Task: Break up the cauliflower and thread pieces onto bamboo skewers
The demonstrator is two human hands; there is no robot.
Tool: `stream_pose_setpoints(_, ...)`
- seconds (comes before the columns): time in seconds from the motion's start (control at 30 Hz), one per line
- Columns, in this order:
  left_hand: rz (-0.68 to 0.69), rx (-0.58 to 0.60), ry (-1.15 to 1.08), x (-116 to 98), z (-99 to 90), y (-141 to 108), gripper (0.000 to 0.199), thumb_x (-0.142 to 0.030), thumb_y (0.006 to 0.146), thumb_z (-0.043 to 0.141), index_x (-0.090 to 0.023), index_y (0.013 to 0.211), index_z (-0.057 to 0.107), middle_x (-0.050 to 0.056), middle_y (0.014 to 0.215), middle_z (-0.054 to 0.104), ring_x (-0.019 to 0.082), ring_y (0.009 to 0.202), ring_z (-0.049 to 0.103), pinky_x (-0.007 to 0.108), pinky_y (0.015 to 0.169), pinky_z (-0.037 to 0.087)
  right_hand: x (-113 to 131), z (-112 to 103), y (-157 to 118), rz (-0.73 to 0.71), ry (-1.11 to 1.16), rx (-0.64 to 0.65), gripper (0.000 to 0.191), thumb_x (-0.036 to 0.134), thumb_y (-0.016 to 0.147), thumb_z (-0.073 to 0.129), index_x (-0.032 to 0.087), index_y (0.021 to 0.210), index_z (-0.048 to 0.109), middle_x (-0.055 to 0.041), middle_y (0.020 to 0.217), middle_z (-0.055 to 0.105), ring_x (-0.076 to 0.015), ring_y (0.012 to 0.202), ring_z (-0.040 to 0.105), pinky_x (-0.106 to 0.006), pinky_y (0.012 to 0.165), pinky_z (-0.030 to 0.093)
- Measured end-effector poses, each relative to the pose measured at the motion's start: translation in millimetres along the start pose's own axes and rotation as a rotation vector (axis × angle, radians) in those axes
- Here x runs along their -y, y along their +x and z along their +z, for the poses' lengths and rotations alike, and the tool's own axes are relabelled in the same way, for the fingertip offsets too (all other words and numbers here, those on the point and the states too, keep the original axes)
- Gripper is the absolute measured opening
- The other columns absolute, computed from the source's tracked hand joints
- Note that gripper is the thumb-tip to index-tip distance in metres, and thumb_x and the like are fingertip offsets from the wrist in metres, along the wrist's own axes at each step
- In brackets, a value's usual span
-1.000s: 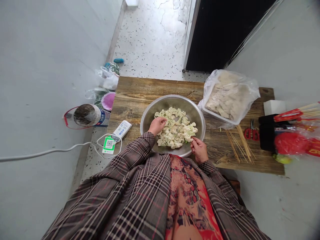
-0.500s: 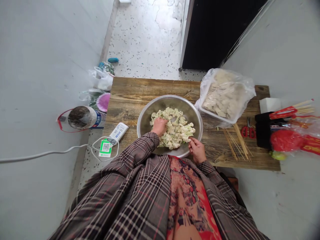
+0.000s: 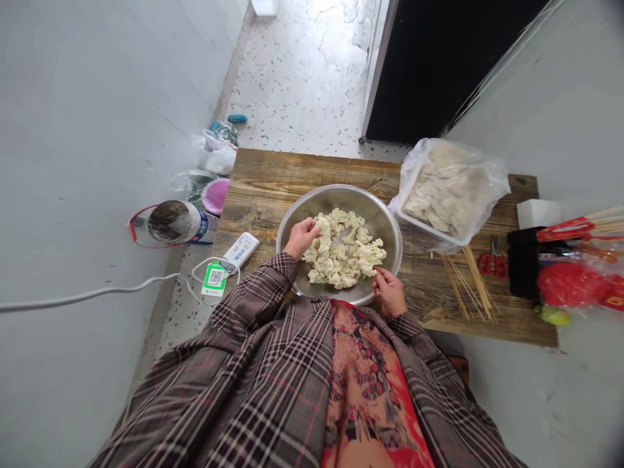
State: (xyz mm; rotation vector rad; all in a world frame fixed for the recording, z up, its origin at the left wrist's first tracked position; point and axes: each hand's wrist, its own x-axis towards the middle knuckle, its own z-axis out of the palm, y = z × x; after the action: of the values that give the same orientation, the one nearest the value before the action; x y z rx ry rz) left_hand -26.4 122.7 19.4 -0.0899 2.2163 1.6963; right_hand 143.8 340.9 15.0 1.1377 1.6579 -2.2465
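Note:
A wide steel bowl (image 3: 291, 224) stands on the wooden table, with pale cauliflower pieces (image 3: 336, 270) spread inside. Over the bowl's left side, my left hand (image 3: 301, 238) pinches a cauliflower floret (image 3: 322, 227) between thumb and fingers. My right hand (image 3: 389, 292) is at the bowl's lower right rim, its fingertips closed at the end of a cauliflower cluster (image 3: 369, 255). Whether a thin skewer is in those fingertips is too small to tell.
On the wooden table (image 3: 273, 172) are a bagged white tub (image 3: 439, 233), loose skewers (image 3: 480, 283), red-handled scissors (image 3: 493, 264), a black holder (image 3: 523, 263) and a white power strip (image 3: 240, 252) with a cable. A bucket (image 3: 178, 223) is at the left.
My left hand has risen from among the pieces toward the bowl's left side, with a floret in its fingers. My right hand stays by its cluster. The view has shifted slightly.

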Motion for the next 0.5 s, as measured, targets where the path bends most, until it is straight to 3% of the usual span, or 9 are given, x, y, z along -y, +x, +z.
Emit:
stream_pose_setpoints(0.17, 0.16, 0.17, 0.292, 11.4, 10.8, -2.4, 0.025, -0.023, 0.077, 0.058, -0.015, 0.098, 0.07, 0.006, 0.087, 0.072, 0.019, 0.085, 0.064, 0.031, 0.083, 0.05, 0.0, -0.2, -0.2, -0.015, -0.01, 0.003, 0.052, 0.049, 0.065, 0.07, 0.012, 0.102, 0.065, 0.0084, 0.05, 0.048, -0.0034, 0.036, 0.03, -0.019, 0.035, 0.018)
stream_pose_setpoints(0.3, 0.277, 0.168, 0.627, 18.1, 8.7, 2.7, 0.039, -0.009, 0.076, 0.049, -0.017, 0.109, 0.069, 0.01, 0.109, 0.069, 0.023, 0.104, 0.06, 0.037, 0.097, 0.044, -1.2, -0.6, 0.0, -0.017, -0.003, 0.011, 0.053, 0.049, 0.065, 0.07, 0.012, 0.102, 0.065, 0.0084, 0.05, 0.048, -0.0034, 0.036, 0.029, -0.019, 0.035, 0.018)
stream_pose_setpoints(0.4, 0.375, 0.265, 0.876, 21.5, 2.7, 5.0, 0.047, -0.002, 0.068, 0.049, -0.018, 0.107, 0.07, 0.01, 0.113, 0.068, 0.025, 0.111, 0.054, 0.04, 0.099, 0.042, -1.3, -0.8, 0.2, -0.015, -0.001, 0.006, 0.054, 0.049, 0.064, 0.07, 0.012, 0.103, 0.065, 0.0086, 0.05, 0.048, -0.0033, 0.036, 0.029, -0.018, 0.035, 0.019)
stream_pose_setpoints(0.5, 0.417, 0.331, 0.922, 24.4, 1.5, 4.7, 0.041, -0.004, 0.067, 0.05, -0.019, 0.097, 0.073, 0.011, 0.107, 0.068, 0.025, 0.109, 0.054, 0.04, 0.098, 0.041, -0.4, -1.0, 0.2, -0.018, -0.003, 0.01, 0.054, 0.05, 0.064, 0.07, 0.012, 0.103, 0.065, 0.0088, 0.05, 0.048, -0.0031, 0.036, 0.029, -0.018, 0.035, 0.018)
